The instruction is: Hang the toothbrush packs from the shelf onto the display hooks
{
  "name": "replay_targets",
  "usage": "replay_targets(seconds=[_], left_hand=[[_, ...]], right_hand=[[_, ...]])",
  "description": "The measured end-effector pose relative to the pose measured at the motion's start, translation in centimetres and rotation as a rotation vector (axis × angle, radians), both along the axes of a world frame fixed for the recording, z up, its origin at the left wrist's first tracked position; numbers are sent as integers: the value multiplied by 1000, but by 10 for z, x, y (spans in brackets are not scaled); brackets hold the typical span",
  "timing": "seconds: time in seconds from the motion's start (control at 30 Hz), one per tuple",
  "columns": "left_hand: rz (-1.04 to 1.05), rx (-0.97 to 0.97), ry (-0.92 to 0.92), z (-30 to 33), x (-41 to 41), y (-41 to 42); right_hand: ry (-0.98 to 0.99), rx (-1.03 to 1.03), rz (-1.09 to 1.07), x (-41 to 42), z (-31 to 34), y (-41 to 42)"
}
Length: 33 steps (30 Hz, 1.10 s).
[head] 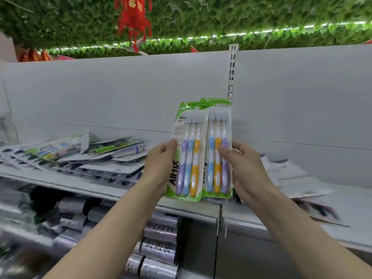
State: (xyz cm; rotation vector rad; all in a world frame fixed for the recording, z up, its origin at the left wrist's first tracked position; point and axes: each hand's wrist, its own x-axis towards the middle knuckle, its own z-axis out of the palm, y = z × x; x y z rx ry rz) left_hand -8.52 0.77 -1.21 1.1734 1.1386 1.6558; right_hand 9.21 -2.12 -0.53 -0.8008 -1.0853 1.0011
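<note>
Above shelf (112,191), hands (161,164) (246,168) holding packs (189,154)

Two green-carded toothbrush packs stand upright side by side at frame centre, held above the shelf (181,206) edge. The left pack (188,152) shows purple, blue and yellow brushes; the right pack (218,150) shows blue, yellow, purple. More packs (90,156) lie flat, heaped, centre-left.
</note>
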Motion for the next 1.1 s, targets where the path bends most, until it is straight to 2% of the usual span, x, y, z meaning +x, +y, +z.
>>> replay_targets(seconds=[0.13, 0.33, 0.57, 0.8, 1.0, 1.1], left_hand=[[80, -24, 5, -14, -88, -15], [288, 16, 28, -34, -227, -35], [382, 17, 11, -48, -352, -68], [369, 4, 23, -64, -463, -85], [513, 21, 10, -68, -583, -54], [516, -11, 29, -62, -646, -26]], right_hand=[[19, 5, 21, -85, -10, -13], [22, 117, 43, -207, -25, -28], [-20, 24, 234, -355, -52, -12], [-21, -16, 384, -479, -71, 29], [15, 2, 495, -606, -83, 87], [32, -26, 562, -674, -82, 119]])
